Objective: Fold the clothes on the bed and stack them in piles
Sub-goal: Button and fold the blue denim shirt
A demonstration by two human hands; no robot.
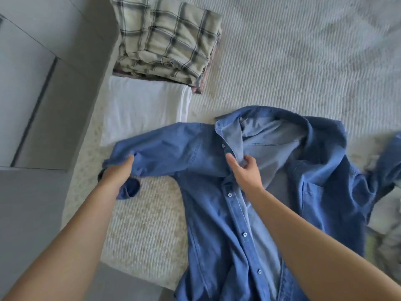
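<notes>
A blue denim button shirt [208, 205] lies open, front up, on the cream ribbed bed cover [293, 61]. My left hand [118, 173] grips the end of its left sleeve near the cuff, at the bed's left edge. My right hand [244, 170] pinches the button placket just below the collar. Beyond the sleeve lies a folded white garment [143, 109], and behind that a folded beige plaid shirt [167, 38] tops a pile with a pinkish piece under it.
The bed's left edge runs along a grey floor and pale furniture panels [32, 94]. More loose clothing, blue and pale green-grey [388, 224], lies crumpled at the right edge of the view.
</notes>
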